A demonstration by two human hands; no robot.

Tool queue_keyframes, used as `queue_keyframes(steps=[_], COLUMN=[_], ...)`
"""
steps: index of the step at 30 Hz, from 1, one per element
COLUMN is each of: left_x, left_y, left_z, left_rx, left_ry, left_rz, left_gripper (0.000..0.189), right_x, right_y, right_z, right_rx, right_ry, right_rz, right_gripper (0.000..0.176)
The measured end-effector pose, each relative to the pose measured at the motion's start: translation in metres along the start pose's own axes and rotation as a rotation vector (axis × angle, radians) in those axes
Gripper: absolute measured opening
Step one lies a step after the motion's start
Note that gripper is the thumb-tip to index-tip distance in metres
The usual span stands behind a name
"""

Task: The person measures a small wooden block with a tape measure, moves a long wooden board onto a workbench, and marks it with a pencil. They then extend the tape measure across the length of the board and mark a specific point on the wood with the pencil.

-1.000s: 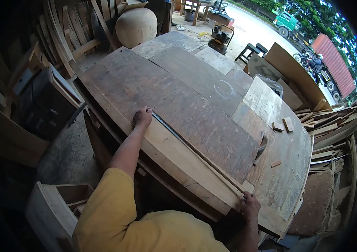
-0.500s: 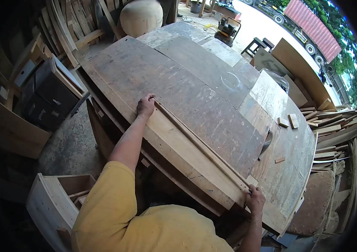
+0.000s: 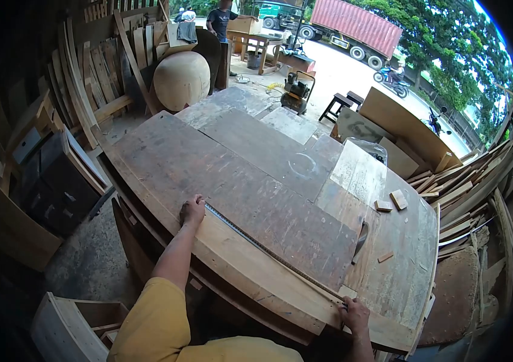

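A long thin ruler-like strip [image 3: 271, 255] lies slantwise along the near side of the wooden worktable [image 3: 166, 160]. It shines pale blue at the far end and shows fine marks. Curled fingers of my left hand [image 3: 192, 211] grip that far end. At the near end, my right hand [image 3: 355, 315] is closed on the strip, with a small dark bit showing at its fingertips that I cannot make out. A pale wooden board [image 3: 241, 256] runs below the strip along the table edge. A dark curved piece [image 3: 361, 241] stands beyond the right hand.
Two small wood blocks [image 3: 399, 200] and a thin offcut [image 3: 385, 257] rest on the tabletop. Stacked timber [image 3: 458, 199] borders the right side. At left are a dark cabinet [image 3: 57, 181] and a wooden box frame [image 3: 75, 323]. A compressor [image 3: 297, 92] and another person [image 3: 219, 23] are farther back.
The view has tilted up, bringing in more of the road and a person at the back. Both hands stay at the strip's ends; its far part now looks shiny blue instead of brown.
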State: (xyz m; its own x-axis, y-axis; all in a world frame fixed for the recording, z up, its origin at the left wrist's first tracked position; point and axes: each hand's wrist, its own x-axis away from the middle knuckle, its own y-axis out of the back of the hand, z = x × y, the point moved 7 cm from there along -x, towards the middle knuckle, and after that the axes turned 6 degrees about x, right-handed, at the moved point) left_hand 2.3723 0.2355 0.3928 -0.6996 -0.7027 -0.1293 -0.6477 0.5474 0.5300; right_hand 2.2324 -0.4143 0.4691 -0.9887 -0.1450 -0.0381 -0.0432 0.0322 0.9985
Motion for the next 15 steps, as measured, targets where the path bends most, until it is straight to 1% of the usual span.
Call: queue_keyframes(steps=[1, 4, 7, 9, 12, 14, 15], left_x=[0.0002, -0.0016, -0.0026, -0.0013, -0.0021, -0.0029, -0.004], left_y=[0.0005, -0.002, -0.0031, -0.0033, -0.0002, 0.0006, -0.0004], left_z=[0.0008, 0.0016, 0.0049, 0.003, -0.0002, -0.0004, -0.0006], left_rx=[0.0, -0.108, -0.106, -0.103, -0.162, -0.186, -0.154], left_ry=[-0.013, 0.047, 0.046, 0.026, 0.007, 0.013, -0.038], left_rz=[-0.016, 0.049, 0.058, 0.044, 0.045, 0.053, 0.057], left_gripper=[0.029, 0.03, 0.03, 0.03, 0.03, 0.031, 0.031], right_x=[0.0, -0.0019, -0.0028, -0.0025, -0.0046, -0.0046, -0.0041], right_y=[-0.0015, -0.0017, 0.0008, 0.0014, -0.0056, 0.0005, 0.0036], right_z=[-0.0002, -0.0008, 0.001, 0.0002, -0.006, -0.0048, -0.0068], right_rx=[-0.009, -0.022, -0.018, -0.013, -0.023, -0.033, -0.033], right_ry=[-0.001, -0.012, -0.023, -0.015, -0.036, -0.009, -0.003], right_rz=[0.004, 0.028, 0.05, 0.033, 0.075, 0.039, 0.027], right_gripper=[0.028, 0.028, 0.029, 0.03, 0.031, 0.032, 0.033])
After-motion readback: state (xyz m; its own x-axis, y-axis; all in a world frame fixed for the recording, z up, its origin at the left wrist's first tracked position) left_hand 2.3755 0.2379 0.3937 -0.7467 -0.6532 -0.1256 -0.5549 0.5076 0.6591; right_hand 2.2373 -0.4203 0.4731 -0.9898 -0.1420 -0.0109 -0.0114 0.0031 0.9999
